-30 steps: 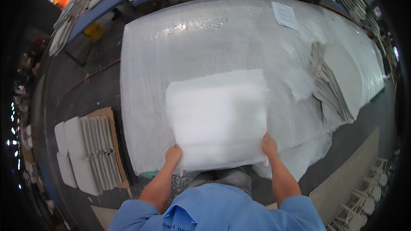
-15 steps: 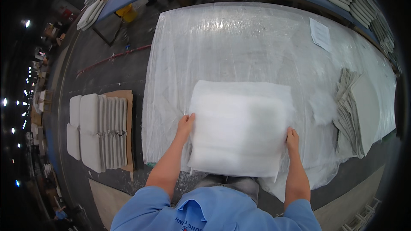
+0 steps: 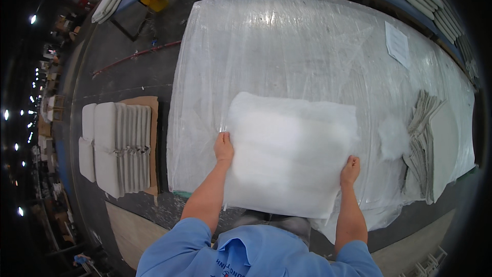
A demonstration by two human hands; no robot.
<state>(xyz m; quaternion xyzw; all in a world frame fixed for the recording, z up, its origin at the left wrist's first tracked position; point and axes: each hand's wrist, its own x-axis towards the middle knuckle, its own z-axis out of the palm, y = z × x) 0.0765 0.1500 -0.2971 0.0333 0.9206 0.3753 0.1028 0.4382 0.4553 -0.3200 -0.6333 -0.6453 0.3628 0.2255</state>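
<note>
Left hand [image 3: 223,146] and right hand [image 3: 350,171] have their fingers curled closed on opposite side edges of the white pad [image 3: 289,151], over the wrapped slab's [image 3: 277,56] near edge; covers [image 3: 424,146] lie rightward.

A broad, pale, plastic-wrapped surface [image 3: 287,51] carries a white paper sheet [image 3: 397,44], a fluffy white tuft [image 3: 394,139] and a grey fabric pile [image 3: 444,141], with a soft white rectangular pad [image 3: 292,156] over its near edge.

A soft white padded sheet [image 3: 292,156], roughly rectangular and fuzzy-edged, is spreading broad face up between two hands [image 3: 223,147] over the near side of a plastic-wrapped surface [image 3: 277,61].
</note>
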